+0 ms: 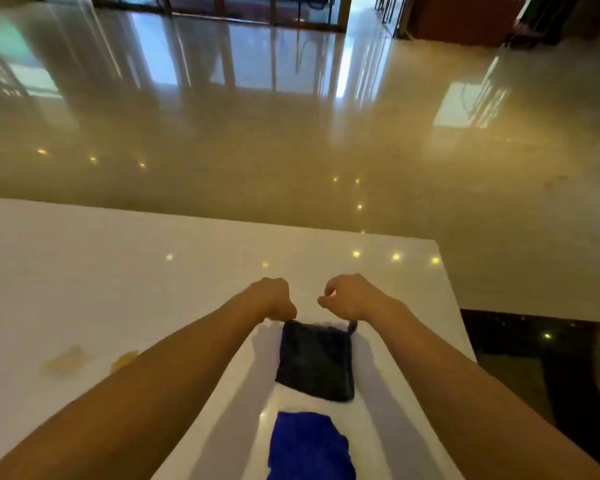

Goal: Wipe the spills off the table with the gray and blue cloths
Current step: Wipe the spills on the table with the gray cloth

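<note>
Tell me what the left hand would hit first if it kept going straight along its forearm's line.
Nothing, probably. Past the left hand, which pinches the gray cloth's far corner, lies only bare white table up to the far edge, though height is unclear.

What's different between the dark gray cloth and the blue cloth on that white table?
The gray cloth is dark charcoal; the blue cloth is vivid blue. The left hand and right hand pinch the gray cloth's far corners; the blue cloth lies untouched, nearer the person. Both sit on the table.
</note>
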Demonstrator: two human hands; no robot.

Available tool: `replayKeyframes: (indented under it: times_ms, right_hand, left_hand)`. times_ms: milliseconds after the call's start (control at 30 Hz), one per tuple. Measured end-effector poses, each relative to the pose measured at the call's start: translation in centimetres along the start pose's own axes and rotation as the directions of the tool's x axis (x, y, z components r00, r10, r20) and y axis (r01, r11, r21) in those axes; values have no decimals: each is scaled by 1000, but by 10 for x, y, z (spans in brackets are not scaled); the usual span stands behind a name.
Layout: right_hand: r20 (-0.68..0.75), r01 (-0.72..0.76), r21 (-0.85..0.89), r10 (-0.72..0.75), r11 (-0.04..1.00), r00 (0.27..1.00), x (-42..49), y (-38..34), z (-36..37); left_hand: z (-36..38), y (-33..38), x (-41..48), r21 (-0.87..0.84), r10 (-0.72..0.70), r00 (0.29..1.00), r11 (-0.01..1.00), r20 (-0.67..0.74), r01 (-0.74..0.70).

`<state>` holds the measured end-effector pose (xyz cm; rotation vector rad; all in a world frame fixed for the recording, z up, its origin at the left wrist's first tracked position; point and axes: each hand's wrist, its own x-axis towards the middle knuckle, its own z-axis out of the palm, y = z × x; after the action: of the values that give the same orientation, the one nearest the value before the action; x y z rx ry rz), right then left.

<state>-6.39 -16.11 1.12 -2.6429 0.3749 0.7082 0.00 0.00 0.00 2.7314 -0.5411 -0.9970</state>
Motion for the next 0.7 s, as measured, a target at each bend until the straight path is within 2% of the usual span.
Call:
replayKeyframes:
  times_ms: [33, 100, 167, 233, 267, 333, 400, 433, 533, 600, 700]
  right_hand:
    - [18, -24, -15, 24, 1000, 1000, 0, 7, 18]
    - [35, -82, 34, 80, 996, 996, 8, 23, 62]
    - [-63, -152, 122, 161, 981, 985, 9, 31, 106]
    - [-197, -259, 220, 303, 940, 933, 12, 30, 134]
    - [-218, -290, 302, 362, 908, 906, 12, 29, 140]
    - [-130, -307, 538, 438, 785, 890, 12, 26, 140]
    - [-55, -265, 691, 416, 672, 908, 10, 22, 138]
    - [-59, -238, 707, 391, 666, 919, 8, 19, 135]
    - [-155, -106, 747, 327, 656, 932, 1, -5, 130]
    - [-178, -32, 783, 273, 621, 945, 0, -41, 133]
    - [-114, 3, 794, 144, 608, 983, -6, -109, 153]
  left_hand:
    - [18, -1, -1, 31, -1, 1000, 1000, 6, 1]
    - [63, -5, 6, -99, -61, 998, 993, -35, 57]
    - [102, -6, 5, -247, -148, 983, 962, -108, 118]
    - [123, -5, 11, -322, -227, 951, 934, -208, 153]
    - [128, -4, 13, -371, -258, 937, 915, -234, 160]
    - [130, 2, 17, -491, -287, 942, 855, -175, 169]
    - [127, 2, 15, -575, -259, 962, 801, -83, 166]
    - [125, -1, 14, -611, -237, 969, 778, -67, 148]
    - [117, -24, -7, -705, -138, 975, 709, -172, -24]
    - [112, -62, -28, -780, -117, 957, 609, -264, -141]
    - [103, -139, -61, -788, -207, 897, 580, -390, -208]
